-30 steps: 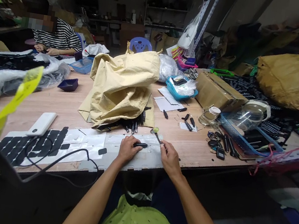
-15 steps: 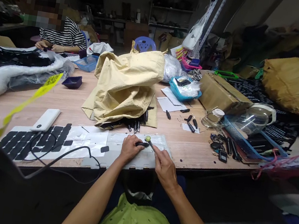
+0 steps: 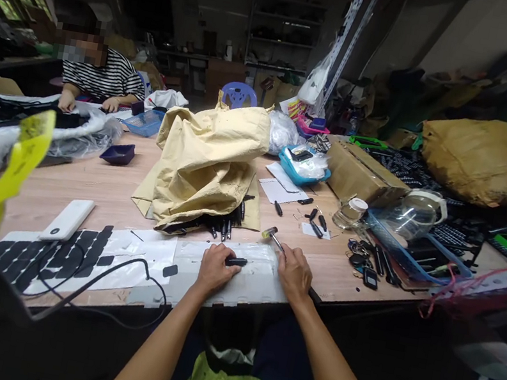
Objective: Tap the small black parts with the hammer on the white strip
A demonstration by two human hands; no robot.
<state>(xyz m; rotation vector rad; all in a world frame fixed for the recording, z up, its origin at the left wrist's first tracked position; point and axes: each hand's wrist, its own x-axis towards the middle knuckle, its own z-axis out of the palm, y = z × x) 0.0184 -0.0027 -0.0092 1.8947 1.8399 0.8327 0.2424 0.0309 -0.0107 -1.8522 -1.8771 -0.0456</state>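
My left hand (image 3: pixel 215 268) is closed on a small black handle-like piece (image 3: pixel 237 262), keeping it down on a pale flat board (image 3: pixel 250 283) at the table's front edge. To the right, my right hand (image 3: pixel 295 275) grips a small hammer (image 3: pixel 278 241). Its head, with a yellowish face, is raised off the piece, and the dark end of its handle shows below my palm. Just beyond my hands, several similar black pieces (image 3: pixel 225 224) stick out from under a large cream cloth sack (image 3: pixel 209 163).
On the left are a white power bank (image 3: pixel 67 220) with a cable and a sheet of black pads (image 3: pixel 72 257). To the right lie loose black pieces (image 3: pixel 317 230), a glass jar (image 3: pixel 351 213), keys (image 3: pixel 361 260) and a blue basket (image 3: pixel 418 250). Across the table sits a person (image 3: pixel 103 71).
The hammer has lifted away from the black piece toward the right with my right hand. My left hand still holds the piece. The camera view has shifted slightly.
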